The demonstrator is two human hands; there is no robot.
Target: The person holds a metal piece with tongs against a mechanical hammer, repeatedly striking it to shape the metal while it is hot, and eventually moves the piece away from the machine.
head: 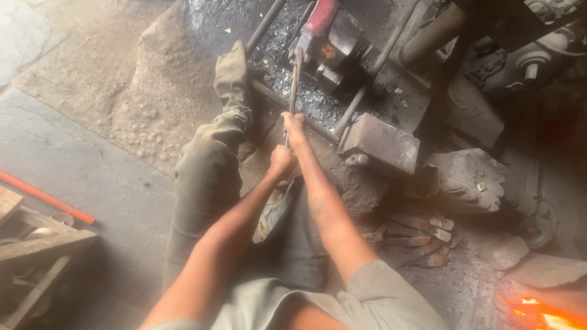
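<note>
Both hands clamp a thin metal rod (293, 91): right hand (292, 122) higher, left hand (282, 160) just below. The rod's tip reaches the machine (327, 36), beside the steel block (382, 142).

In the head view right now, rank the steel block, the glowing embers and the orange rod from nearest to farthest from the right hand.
From the right hand, gripping the long metal tool:
1. Steel block, just to its right on the ground.
2. Orange rod, far left on the floor.
3. Glowing embers, bottom right corner, farthest.
</note>
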